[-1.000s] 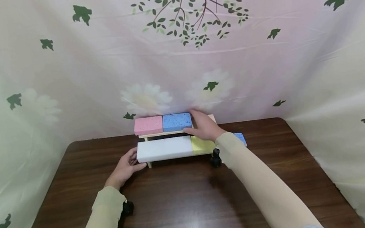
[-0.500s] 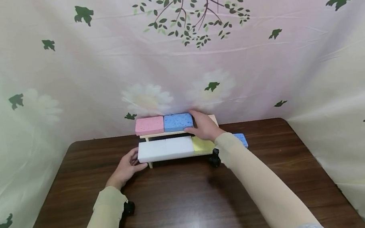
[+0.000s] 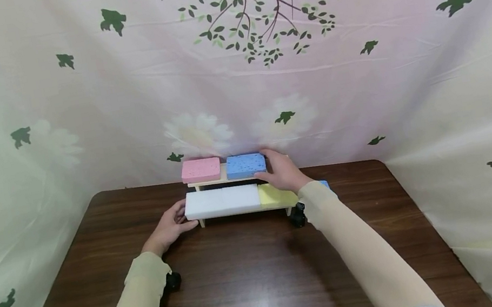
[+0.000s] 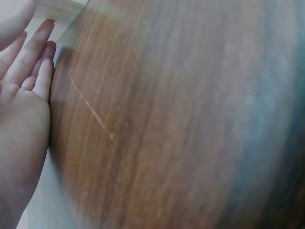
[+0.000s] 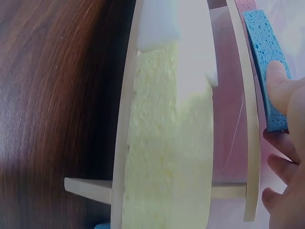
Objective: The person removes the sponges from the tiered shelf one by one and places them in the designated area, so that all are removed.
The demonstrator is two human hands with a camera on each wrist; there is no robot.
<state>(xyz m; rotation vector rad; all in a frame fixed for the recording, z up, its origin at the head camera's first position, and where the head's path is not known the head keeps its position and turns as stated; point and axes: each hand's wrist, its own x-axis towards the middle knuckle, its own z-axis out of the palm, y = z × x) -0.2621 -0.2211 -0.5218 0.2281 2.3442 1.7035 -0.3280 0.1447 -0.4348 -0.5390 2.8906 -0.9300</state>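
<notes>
A two-tier wooden rack stands at the back of the table. On its upper tier, my right hand pinches the right end of a blue sponge; the right wrist view has the thumb lying on it. A pink sponge sits left of it, across a small gap. White sponges and a yellow sponge line the lower tier. My left hand rests at the rack's left end, its fingers mostly extended against the pale wood.
Another blue sponge shows at the rack's right, partly hidden by the right sleeve. The dark wooden table spreads in front. A printed cloth hangs close behind the rack and along both sides.
The blue sponge has shifted slightly right along the upper tier with my right hand, parting from the pink sponge it had touched. My left hand stays put.
</notes>
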